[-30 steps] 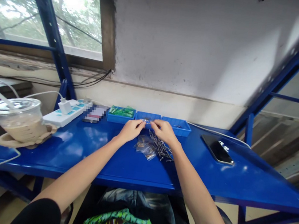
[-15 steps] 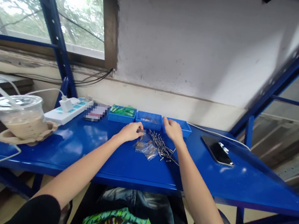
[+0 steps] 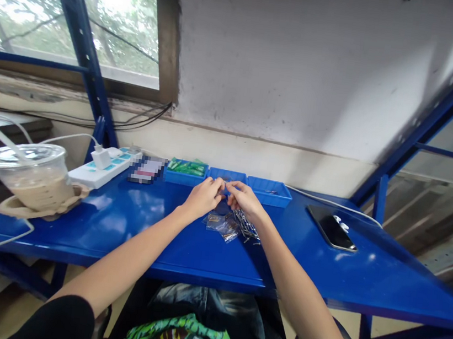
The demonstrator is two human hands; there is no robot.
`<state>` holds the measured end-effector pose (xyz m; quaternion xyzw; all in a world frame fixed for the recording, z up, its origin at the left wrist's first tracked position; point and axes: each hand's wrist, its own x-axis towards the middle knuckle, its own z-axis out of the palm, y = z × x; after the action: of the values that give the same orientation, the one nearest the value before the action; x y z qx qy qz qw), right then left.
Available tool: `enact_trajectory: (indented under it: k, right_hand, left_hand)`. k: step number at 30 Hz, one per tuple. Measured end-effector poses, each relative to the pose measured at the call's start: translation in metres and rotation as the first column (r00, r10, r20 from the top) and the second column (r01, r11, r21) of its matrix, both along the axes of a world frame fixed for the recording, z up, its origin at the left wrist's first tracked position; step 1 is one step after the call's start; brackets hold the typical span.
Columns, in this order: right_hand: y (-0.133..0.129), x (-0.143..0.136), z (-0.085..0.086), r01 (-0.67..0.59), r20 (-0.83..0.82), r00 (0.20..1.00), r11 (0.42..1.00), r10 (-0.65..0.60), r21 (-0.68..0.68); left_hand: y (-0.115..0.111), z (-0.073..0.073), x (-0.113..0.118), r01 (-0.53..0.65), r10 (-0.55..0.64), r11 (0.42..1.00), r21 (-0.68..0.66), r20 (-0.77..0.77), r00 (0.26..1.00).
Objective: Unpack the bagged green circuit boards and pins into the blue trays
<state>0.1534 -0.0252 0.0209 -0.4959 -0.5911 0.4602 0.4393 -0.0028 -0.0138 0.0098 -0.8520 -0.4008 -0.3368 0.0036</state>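
My left hand and my right hand meet in front of the middle blue bin, fingers pinched together. A small clear bag seems to be between them, mostly hidden by the fingers. Just below lie clear bags with small brass-coloured pieces inside, flat on the blue table. Thin metal rods are heaped to their right, partly under my right hand. The left bin holds green packets. In the right bin are a few thin metal pieces.
A drink cup in a cardboard holder and a white power strip stand at the left. A black phone with white earbuds lies at the right. A white cable runs along the back edge.
My right hand has moved left from the right bin to meet my left hand. My left hand has shifted slightly right and up, lifting the small bag it was touching.
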Motion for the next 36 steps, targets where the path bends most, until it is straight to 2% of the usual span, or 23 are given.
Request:
enact_trajectory:
  k: [4,9,12,14,15,16,18,20,21,22,24,26,28,29,30,33,35,36]
  right_hand:
    - [0.0,-0.008,-0.002,-0.051,-0.057,0.997,0.998,0.053,0.031]
    - [0.007,-0.016,-0.016,0.124,-0.219,0.972,0.976,-0.083,0.178]
    - [0.014,-0.01,-0.02,0.325,-0.203,0.941,0.894,-0.272,0.308]
    - [0.017,-0.004,-0.018,0.404,-0.167,0.915,0.833,-0.368,0.378]
    - [0.018,-0.001,-0.016,0.407,-0.146,0.913,0.824,-0.381,0.395]
    - [0.018,0.002,-0.014,0.391,-0.123,0.919,0.827,-0.375,0.404]
    - [0.016,0.004,-0.011,0.323,-0.06,0.942,0.849,-0.33,0.419]
    - [0.013,0.002,-0.009,0.235,0.044,0.955,0.843,-0.292,0.483]
    - [0.011,0.0,-0.008,0.182,0.108,0.954,0.825,-0.28,0.534]
    - [0.008,-0.002,-0.008,0.119,0.173,0.948,0.801,-0.268,0.587]
    - [0.003,-0.007,-0.008,0.007,0.275,0.927,0.746,-0.254,0.665]
    - [0.0,-0.01,-0.007,-0.005,0.307,0.91,0.733,-0.278,0.68]
    - [-0.001,-0.01,-0.006,0.101,0.261,0.909,0.777,-0.326,0.622]
    - [-0.001,-0.01,-0.005,0.167,0.21,0.919,0.812,-0.334,0.56]
    - [0.0,-0.01,-0.005,0.22,0.144,0.935,0.849,-0.324,0.48]
    - [0.004,-0.008,-0.003,0.261,-0.072,0.965,0.934,-0.251,0.245]
    - [0.005,-0.007,-0.001,0.283,-0.145,0.955,0.942,-0.259,0.182]
    - [0.004,-0.005,0.001,0.314,-0.152,0.946,0.929,-0.288,0.196]
  left_hand:
    - [0.0,0.002,-0.001,0.0,0.0,0.999,0.04,-0.016,1.0]
    - [0.004,0.002,-0.004,0.037,-0.04,0.996,0.079,0.036,0.999]
    - [0.009,-0.002,-0.003,0.048,-0.051,0.999,0.021,0.134,0.99]
    - [0.013,-0.006,-0.001,0.095,-0.06,0.982,-0.16,0.21,0.976]
    - [0.015,-0.008,0.001,0.141,-0.063,0.946,-0.29,0.262,0.963]
    - [0.016,-0.009,0.003,0.201,-0.056,0.882,-0.426,0.328,0.943]
    - [0.017,-0.011,0.005,0.339,0.011,0.704,-0.625,0.487,0.874]
    - [0.018,-0.01,0.007,0.459,0.128,0.567,-0.685,0.623,0.772]
    - [0.018,-0.009,0.007,0.498,0.184,0.533,-0.684,0.668,0.721]
    - [0.018,-0.009,0.007,0.521,0.224,0.523,-0.675,0.698,0.68]
    - [0.019,-0.007,0.004,0.502,0.264,0.567,-0.653,0.721,0.64]
    - [0.02,-0.007,0.002,0.386,0.237,0.708,-0.591,0.714,0.659]
    - [0.019,-0.006,-0.001,0.207,0.146,0.881,-0.425,0.661,0.736]
    - [0.018,-0.006,-0.002,0.13,0.091,0.942,-0.309,0.609,0.788]
    - [0.016,-0.005,-0.003,0.078,0.038,0.979,-0.188,0.545,0.838]
    - [0.008,-0.002,-0.002,0.043,-0.062,0.997,0.062,0.351,0.934]
    - [0.004,-0.001,0.0,0.059,-0.091,0.99,0.131,0.258,0.962]
    - [0.003,-0.001,0.001,0.07,-0.099,0.988,0.138,0.222,0.97]
